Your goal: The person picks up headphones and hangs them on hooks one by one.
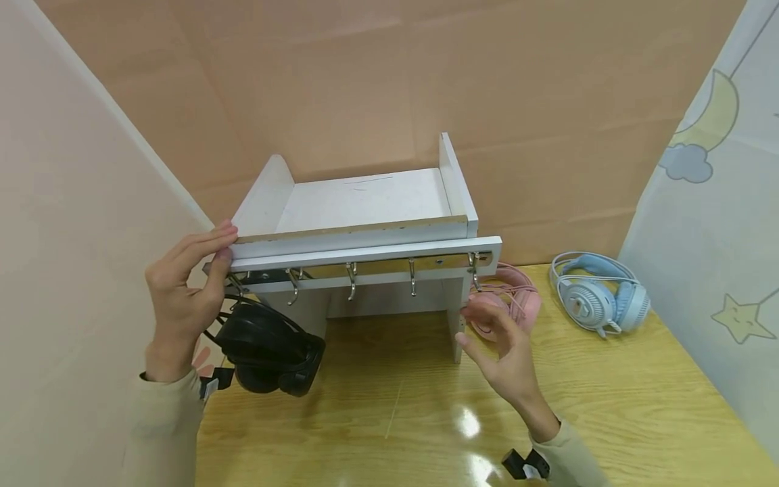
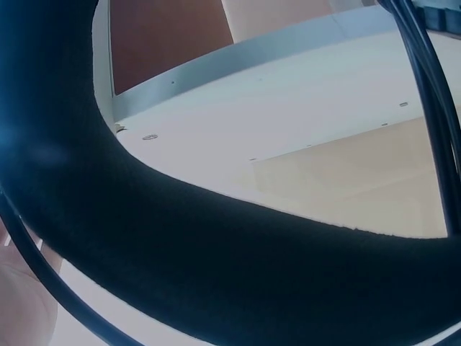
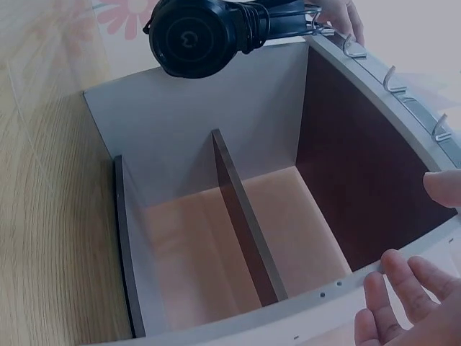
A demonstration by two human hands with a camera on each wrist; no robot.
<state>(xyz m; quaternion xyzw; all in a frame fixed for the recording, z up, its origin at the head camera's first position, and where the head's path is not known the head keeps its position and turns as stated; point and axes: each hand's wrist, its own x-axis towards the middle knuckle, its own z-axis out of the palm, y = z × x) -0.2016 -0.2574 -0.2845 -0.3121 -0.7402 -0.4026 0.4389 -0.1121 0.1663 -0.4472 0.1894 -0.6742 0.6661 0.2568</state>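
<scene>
A white wooden shelf (image 1: 371,203) stands on the table, with a metal hook rail (image 1: 322,272) along its front. The black headset (image 1: 268,345) hangs by the leftmost hook, its cable looped there. My left hand (image 1: 185,284) rests on the shelf's top left corner, fingers over the edge and thumb at the rail's end. Near the right side panel, my right hand (image 1: 505,358) is loosely spread and grips nothing; its fingertips (image 3: 392,263) are close to the panel's edge. In the left wrist view the headset's headband (image 2: 180,245) fills much of the picture.
Pink headphones (image 1: 526,308) lie behind my right hand, partly hidden by the shelf. Blue headphones (image 1: 599,297) lie farther right on the wooden table (image 1: 608,399). Several hooks (image 1: 351,281) on the rail carry nothing. Walls close in the left, back and right.
</scene>
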